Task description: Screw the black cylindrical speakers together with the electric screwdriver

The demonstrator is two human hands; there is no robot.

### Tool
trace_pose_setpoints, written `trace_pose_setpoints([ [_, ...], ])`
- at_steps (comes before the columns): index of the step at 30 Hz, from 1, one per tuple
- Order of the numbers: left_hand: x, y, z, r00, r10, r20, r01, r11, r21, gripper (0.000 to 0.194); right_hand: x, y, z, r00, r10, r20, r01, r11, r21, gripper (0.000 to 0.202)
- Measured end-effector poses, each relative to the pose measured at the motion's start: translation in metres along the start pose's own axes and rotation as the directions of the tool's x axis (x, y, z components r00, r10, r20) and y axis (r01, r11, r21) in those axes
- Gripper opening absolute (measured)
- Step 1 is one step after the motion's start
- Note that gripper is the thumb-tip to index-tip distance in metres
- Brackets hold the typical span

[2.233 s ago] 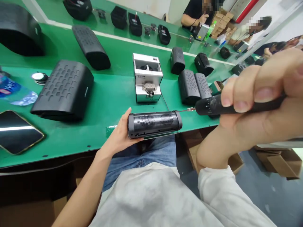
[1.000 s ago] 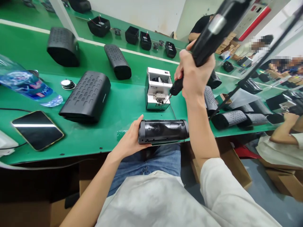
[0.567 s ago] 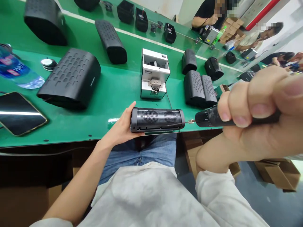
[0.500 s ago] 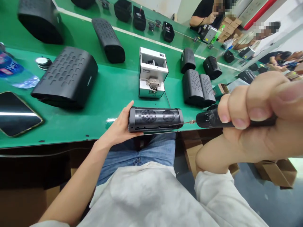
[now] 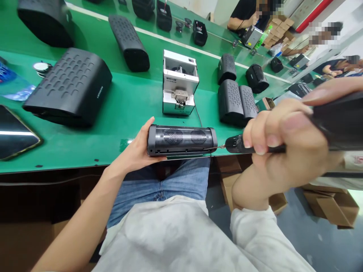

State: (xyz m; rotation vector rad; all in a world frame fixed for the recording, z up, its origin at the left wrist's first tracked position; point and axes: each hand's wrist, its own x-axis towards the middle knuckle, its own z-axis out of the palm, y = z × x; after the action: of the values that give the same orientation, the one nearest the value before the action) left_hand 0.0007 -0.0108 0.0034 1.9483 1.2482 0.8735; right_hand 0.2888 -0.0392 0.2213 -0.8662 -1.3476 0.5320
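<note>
A black speaker (image 5: 181,140) with two round perforated grilles lies on its side at the table's front edge. My left hand (image 5: 138,149) grips its left end, thumb on the far side and fingers partly hidden beneath. My right hand (image 5: 286,139) is closed round a black electric screwdriver (image 5: 234,144), held level with its thin bit pointing left. The bit reaches along the speaker's lower right side; whether its tip sits in a hole I cannot tell. Just behind the speaker stands a white screw feeder (image 5: 180,83) with a metal outlet on its front.
Large black speakers (image 5: 70,87) stand to the left, beside a phone (image 5: 17,132) and a plastic bottle (image 5: 14,81). Smaller speakers (image 5: 230,100) cluster at the right. Co-workers (image 5: 245,19) sit across the green table (image 5: 130,109). Cardboard boxes (image 5: 331,206) lie on the floor.
My right hand and the screwdriver have shifted left, and more of the screwdriver's body shows. The speaker and left hand appear slightly further left, along with the whole view.
</note>
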Motion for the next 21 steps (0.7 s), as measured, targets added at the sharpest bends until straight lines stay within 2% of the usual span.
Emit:
trace_pose_setpoints([
  [2, -0.001, 0.002, 0.0, 1.0, -0.002, -0.015, 0.002, 1.0, -0.003, 0.141, -0.001, 0.017, 0.008, 0.997, -0.078, -0.019, 0.08, 0.992, 0.102, 0.027],
  [5, -0.002, 0.005, -0.001, 1.0, 0.024, -0.015, -0.024, 1.0, 0.003, 0.135, -0.003, 0.04, 0.01, 0.993, -0.059, 0.101, 0.037, 0.978, 0.207, 0.026],
  [7, -0.003, 0.005, -0.002, 0.999, 0.05, -0.007, -0.05, 0.999, 0.008, 0.137, -0.004, 0.049, 0.006, 0.992, -0.063, 0.107, 0.035, 0.969, 0.245, 0.026],
  [12, -0.005, 0.003, -0.002, 0.998, 0.067, 0.01, -0.067, 0.997, 0.029, 0.138, -0.005, 0.054, -0.002, 0.985, -0.091, 0.148, 0.038, 0.943, 0.332, 0.024],
  [21, -0.005, 0.003, 0.0, 0.998, 0.066, -0.007, -0.066, 0.998, 0.025, 0.136, -0.008, 0.055, -0.003, 0.977, -0.085, 0.198, 0.017, 0.947, 0.319, 0.026],
])
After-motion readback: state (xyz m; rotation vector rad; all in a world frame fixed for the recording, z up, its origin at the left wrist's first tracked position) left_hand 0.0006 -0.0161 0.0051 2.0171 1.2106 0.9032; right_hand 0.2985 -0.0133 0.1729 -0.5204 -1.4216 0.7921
